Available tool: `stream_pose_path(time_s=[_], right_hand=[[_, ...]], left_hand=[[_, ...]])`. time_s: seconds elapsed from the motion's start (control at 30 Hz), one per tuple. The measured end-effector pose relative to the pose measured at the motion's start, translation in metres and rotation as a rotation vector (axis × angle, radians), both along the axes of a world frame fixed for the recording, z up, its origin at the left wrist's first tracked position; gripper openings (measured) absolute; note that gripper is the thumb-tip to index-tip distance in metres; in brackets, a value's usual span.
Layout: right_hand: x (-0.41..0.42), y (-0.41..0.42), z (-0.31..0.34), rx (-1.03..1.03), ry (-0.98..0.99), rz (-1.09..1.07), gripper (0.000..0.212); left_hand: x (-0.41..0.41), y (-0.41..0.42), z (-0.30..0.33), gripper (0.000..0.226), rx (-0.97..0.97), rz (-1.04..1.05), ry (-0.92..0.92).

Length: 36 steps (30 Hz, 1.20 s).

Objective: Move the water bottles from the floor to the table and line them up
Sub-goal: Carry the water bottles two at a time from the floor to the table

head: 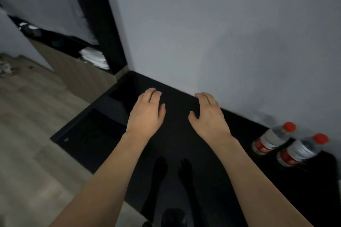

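Two clear water bottles with red caps and red labels stand side by side at the right end of the glossy black table (175, 153): one nearer the wall (273, 138), the other (300, 150) closer to me. My left hand (147, 112) and my right hand (208, 114) hover over the table's far part, palms down, fingers loosely curled, holding nothing. Both hands are well to the left of the bottles. The tabletop reflects them.
A grey wall (221, 33) runs along the table's far edge. Left of the table is a wood-look floor (33, 116). A dark open shelf unit (73, 46) with white folded items (96, 59) stands at the back left.
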State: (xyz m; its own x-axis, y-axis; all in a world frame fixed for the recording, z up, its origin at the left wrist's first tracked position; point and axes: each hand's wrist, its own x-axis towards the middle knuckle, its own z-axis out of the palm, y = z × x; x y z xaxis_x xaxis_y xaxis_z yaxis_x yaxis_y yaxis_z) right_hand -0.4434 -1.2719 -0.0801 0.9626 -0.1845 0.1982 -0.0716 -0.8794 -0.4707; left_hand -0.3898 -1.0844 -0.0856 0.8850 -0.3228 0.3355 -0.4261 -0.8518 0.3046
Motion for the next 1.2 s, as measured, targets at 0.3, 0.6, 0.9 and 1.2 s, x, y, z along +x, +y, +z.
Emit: stream_pose_path(time_s=[0.3, 0.6, 0.9, 1.2], right_hand=[[0.055, 0.144, 0.009, -0.014, 0.052, 0.256, 0.058], [0.087, 0.219, 0.017, -0.019, 0.081, 0.453, 0.058], [0.122, 0.298, 0.016, 0.016, 0.115, 0.666, 0.057], [0.166, 0.403, 0.014, 0.003, 0.154, 0.808, 0.056]], left_hand=[[0.020, 0.156, -0.006, 0.044, -0.063, 0.258, 0.029], [0.023, 0.236, -0.012, 0.038, -0.123, 0.453, 0.050], [0.019, 0.306, -0.006, 0.042, -0.067, 0.639, 0.023], [0.046, 0.401, -0.007, 0.042, -0.079, 0.785, 0.023]])
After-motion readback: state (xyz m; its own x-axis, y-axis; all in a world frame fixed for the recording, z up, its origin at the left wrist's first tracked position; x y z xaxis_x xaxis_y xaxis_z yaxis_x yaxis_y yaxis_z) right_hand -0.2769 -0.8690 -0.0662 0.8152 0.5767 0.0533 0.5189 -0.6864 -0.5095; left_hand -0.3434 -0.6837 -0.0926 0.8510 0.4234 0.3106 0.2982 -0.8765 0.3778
